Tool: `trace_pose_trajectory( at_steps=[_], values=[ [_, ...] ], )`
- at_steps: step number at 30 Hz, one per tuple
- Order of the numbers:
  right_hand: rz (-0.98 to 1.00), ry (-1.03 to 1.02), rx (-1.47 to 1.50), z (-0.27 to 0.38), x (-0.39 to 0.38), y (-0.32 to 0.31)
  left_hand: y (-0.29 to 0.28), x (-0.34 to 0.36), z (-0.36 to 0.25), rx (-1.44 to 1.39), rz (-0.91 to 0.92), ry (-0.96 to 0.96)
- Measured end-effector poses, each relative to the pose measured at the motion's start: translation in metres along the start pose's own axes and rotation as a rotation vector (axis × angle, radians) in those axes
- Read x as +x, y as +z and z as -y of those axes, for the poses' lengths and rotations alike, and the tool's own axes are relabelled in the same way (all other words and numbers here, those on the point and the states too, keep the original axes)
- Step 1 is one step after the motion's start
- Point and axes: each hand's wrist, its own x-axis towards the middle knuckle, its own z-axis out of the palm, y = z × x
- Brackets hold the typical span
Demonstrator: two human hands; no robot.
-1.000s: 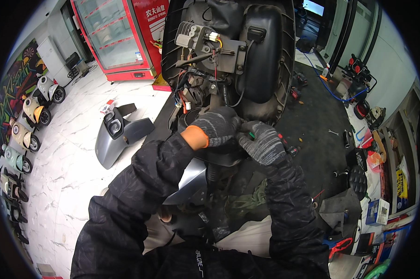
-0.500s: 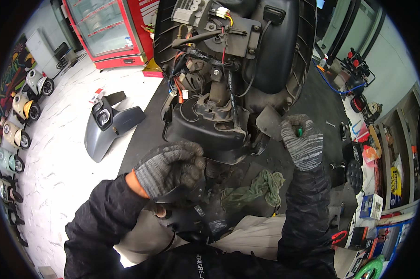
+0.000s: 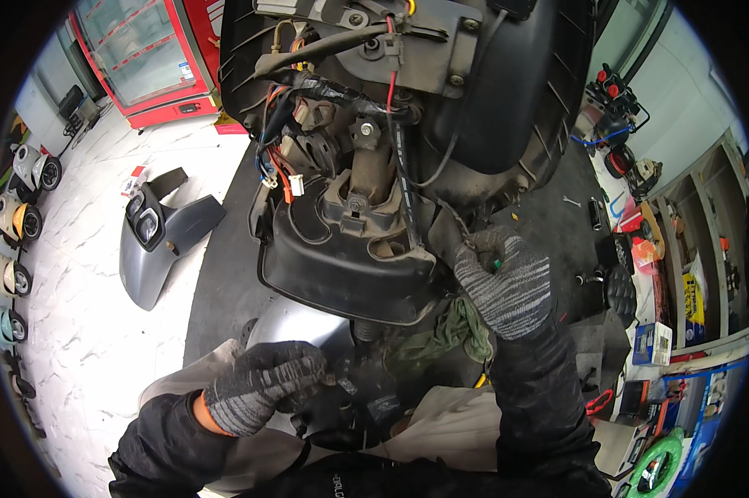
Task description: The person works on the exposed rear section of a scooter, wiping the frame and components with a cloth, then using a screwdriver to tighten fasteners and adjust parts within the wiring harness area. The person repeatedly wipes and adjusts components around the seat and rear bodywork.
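Observation:
A partly stripped scooter (image 3: 366, 174) stands in front of me, with its wiring and steering column bare. Around the column sits a black plastic inner panel (image 3: 341, 274). My right hand (image 3: 505, 286), in a grey striped glove, is closed at the panel's right edge, beside a dark flap. A small green object (image 3: 497, 265) shows between its fingers, its kind hidden. My left hand (image 3: 266, 383), also gloved, is closed low on the left, in front of a silver fender (image 3: 300, 325). Whatever its fingers hold, if anything, is hidden.
A green rag (image 3: 449, 336) lies under the panel's right side. The grey front cover (image 3: 163, 236) rests on the white floor at left. A wrench (image 3: 572, 202), other tools and a shelf (image 3: 706, 224) are at right. A red glass-door cabinet (image 3: 154, 62) stands behind.
The view has shifted closer to the scooter, and the silver fender now shows. My left hand has moved down and left, off the panel's lower edge. My right hand has moved left and down.

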Motion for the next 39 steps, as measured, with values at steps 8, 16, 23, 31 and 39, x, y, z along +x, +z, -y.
trace_pose_trajectory(
  at_steps=[8,16,23,31,39],
  values=[
    [-0.002,-0.024,-0.061,0.014,-0.002,0.006,-0.005,0.0,-0.003,0.053,0.144,0.009],
    [0.185,0.156,0.036,0.009,-0.001,-0.002,-0.008,0.004,-0.002,0.444,0.228,0.251],
    [0.165,0.299,0.387,-0.031,-0.01,-0.011,-0.009,0.013,-0.004,0.732,0.319,0.746],
    [0.331,0.092,0.296,-0.049,-0.024,-0.001,0.003,0.022,-0.04,0.165,0.268,-0.064],
    [0.34,0.044,0.289,-0.023,-0.017,0.003,0.0,0.03,-0.041,0.148,0.253,-0.022]
  ],
)
